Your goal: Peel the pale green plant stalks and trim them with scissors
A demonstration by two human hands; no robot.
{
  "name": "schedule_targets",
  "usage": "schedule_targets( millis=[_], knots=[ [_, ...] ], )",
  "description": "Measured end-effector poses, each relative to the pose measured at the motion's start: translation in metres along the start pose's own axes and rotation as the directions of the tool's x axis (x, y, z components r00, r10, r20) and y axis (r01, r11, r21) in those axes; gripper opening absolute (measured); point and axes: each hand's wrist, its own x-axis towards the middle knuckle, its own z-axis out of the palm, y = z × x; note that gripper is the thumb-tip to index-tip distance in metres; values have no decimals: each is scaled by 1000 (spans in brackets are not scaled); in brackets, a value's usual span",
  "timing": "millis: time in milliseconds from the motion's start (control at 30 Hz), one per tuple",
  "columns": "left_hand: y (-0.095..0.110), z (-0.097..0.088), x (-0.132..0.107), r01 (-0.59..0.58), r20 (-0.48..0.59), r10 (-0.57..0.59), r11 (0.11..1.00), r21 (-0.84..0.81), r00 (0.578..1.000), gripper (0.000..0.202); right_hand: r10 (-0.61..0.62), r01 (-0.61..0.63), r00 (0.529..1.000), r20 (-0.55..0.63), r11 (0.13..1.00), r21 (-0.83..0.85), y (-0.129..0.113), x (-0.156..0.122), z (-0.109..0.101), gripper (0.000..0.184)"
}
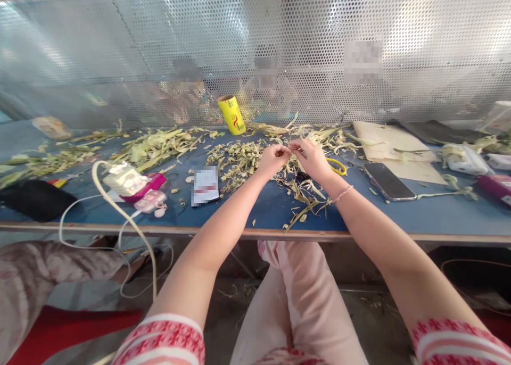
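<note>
My left hand (273, 160) and my right hand (310, 157) meet above the middle of the blue table (255, 216). Both are closed, their fingertips pinched together and nearly touching; what lies between them is too small to make out. Around and beneath them spreads a heap of pale green and yellowish dry plant pieces (243, 157), with longer strips (305, 195) in front of my right hand. A yellow loop (338, 167), perhaps a tool handle, shows beside my right wrist. Behind the heap a yellow cardboard tube (231, 115) stands tilted.
To the right lie a phone (389, 182) and brown cardboard (391, 141). On the left are a card (205, 187), a pink-and-white power unit (139, 187) with a cable (133, 232) hanging over the edge, and a black pouch (35, 200). A perforated metal screen (303, 51) rises behind.
</note>
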Motion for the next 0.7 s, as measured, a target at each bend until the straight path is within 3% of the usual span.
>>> schedule_targets(
  millis=[200,333,533,700],
  knots=[
    [0,2,-1,-40,30,40,999,1,999,6,88,-84,995,-36,992,98,10,0,6,25],
    [0,0,-2,-46,53,48,998,-47,997,6,51,-48,997,-60,997,61,8,0,5,18],
    [1,0,-2,-2,53,8,993,-121,999,12,4,-2,998,-59,1000,26,5,-1,5,14],
    [-3,1,1,48,18,-47,995,-92,999,17,101,-95,993,-67,992,77,6,0,7,14]
  ],
)
